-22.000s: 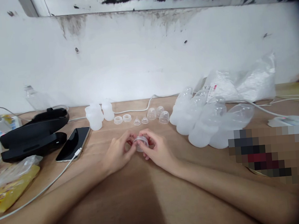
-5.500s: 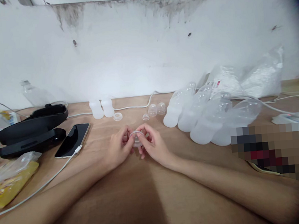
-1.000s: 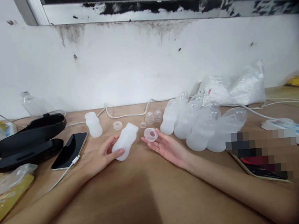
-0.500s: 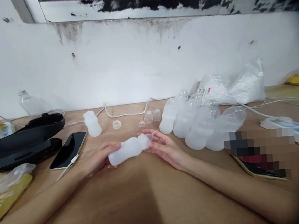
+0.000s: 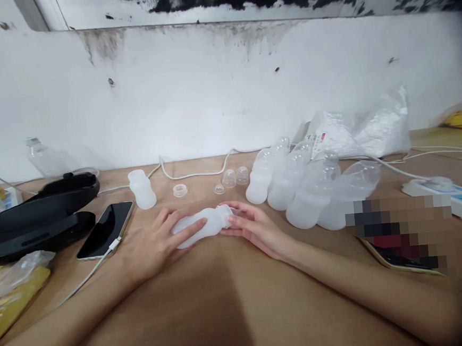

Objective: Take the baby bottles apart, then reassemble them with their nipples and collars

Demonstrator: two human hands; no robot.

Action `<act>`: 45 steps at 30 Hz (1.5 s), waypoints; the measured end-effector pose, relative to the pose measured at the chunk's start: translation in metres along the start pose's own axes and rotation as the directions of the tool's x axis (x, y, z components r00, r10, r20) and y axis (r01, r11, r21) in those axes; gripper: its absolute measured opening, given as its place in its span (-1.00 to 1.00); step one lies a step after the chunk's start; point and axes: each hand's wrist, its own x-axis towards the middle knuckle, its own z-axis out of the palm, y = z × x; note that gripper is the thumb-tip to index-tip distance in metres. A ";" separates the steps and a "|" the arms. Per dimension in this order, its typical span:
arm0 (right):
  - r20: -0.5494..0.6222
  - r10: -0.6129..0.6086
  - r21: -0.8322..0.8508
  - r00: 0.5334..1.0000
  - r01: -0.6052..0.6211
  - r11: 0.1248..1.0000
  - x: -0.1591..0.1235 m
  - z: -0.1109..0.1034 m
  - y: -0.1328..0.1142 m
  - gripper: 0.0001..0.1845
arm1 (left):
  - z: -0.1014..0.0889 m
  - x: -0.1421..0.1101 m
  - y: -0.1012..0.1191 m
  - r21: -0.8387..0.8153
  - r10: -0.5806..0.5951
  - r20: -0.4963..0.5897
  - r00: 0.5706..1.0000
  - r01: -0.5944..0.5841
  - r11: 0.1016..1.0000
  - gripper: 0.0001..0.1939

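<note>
A white, translucent baby bottle point(image 5: 208, 224) lies tilted on its side between my hands, its neck toward the right. My left hand point(image 5: 162, 242) wraps over the base end, fingers along the body. With thumb and fingers, my right hand point(image 5: 255, 225) grips the collar at the neck, largely hiding the clear nipple there. Behind, a bottle without a top point(image 5: 142, 189) stands at the left. A clear ring point(image 5: 180, 190), a small nipple point(image 5: 219, 188) and two clear domed caps point(image 5: 229, 178) rest on the table near it.
Several capped bottles point(image 5: 307, 193) stand at the right, before white plastic bags point(image 5: 359, 131). A black case point(image 5: 42, 214) and a charging phone point(image 5: 105, 231) lie left. Another phone point(image 5: 401, 258) and a power strip point(image 5: 452, 198) are right. A white cable point(image 5: 199, 176) runs along the wall.
My left hand has turned over the bottle, its fingers now lying along the top. The bottle has shifted slightly, and my right hand stays at its neck.
</note>
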 end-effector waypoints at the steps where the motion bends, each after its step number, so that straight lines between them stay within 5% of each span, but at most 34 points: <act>1: -0.003 0.002 0.001 1.000 -0.002 1.000 0.000 0.000 0.000 -0.69 | 0.002 -0.002 -0.002 0.062 0.038 -0.013 0.999 -0.037 0.997 -0.52; 4: -0.008 -0.003 0.019 1.000 0.003 1.000 0.000 0.000 0.000 -0.70 | 0.001 -0.001 -0.001 0.058 0.023 -0.024 0.999 -0.021 0.998 -0.45; 7: -0.010 -0.014 0.020 1.000 0.014 1.000 0.000 0.000 0.000 -0.70 | -0.006 0.004 0.002 -0.106 -0.135 -0.019 0.991 0.133 0.985 -0.29; 12: -0.046 -0.039 -0.006 0.998 0.038 0.999 0.001 -0.001 0.000 -0.68 | -0.010 0.006 0.000 -0.267 -0.356 0.194 0.914 0.398 0.878 -0.55; 14: -0.063 -0.034 -0.009 0.997 0.033 0.999 0.001 -0.001 0.000 -0.67 | -0.007 0.003 -0.003 -0.253 -0.309 0.243 0.919 0.368 0.895 -0.57; 19: -0.051 -0.006 0.022 0.999 0.007 1.000 0.002 -0.001 -0.001 -0.68 | 0.002 -0.002 -0.006 -0.109 -0.134 0.019 0.991 0.135 0.985 -0.59; 23: -0.053 -0.021 0.028 0.998 0.022 0.999 0.002 -0.002 0.000 -0.66 | -0.003 0.002 -0.005 -0.287 -0.257 0.066 0.964 0.265 0.921 -0.24; 28: -0.060 -0.034 -0.004 0.998 0.034 0.999 0.001 -0.002 -0.001 -0.66 | -0.010 0.003 -0.005 -0.303 -0.346 0.305 0.887 0.435 0.848 -0.56; 32: -0.063 -0.024 -0.021 0.998 0.023 1.000 0.000 0.000 -0.002 -0.66 | -0.003 -0.002 -0.007 -0.192 -0.187 0.123 0.975 0.208 0.959 -0.54; 35: -0.051 -0.024 -0.019 0.998 0.023 1.000 -0.001 0.001 -0.001 -0.67 | 0.002 -0.004 -0.009 -0.089 -0.075 0.023 0.997 0.077 0.993 -0.62; 40: -0.040 -0.050 -0.048 0.998 0.048 0.998 -0.001 0.000 -0.002 -0.66 | -0.003 0.000 -0.007 -0.287 -0.219 0.100 0.971 0.239 0.928 -0.19; 45: -0.057 -0.061 -0.090 0.997 0.055 0.994 -0.001 -0.002 -0.001 -0.64 | -0.013 0.005 -0.002 -0.286 -0.326 0.266 0.907 0.398 0.872 -0.59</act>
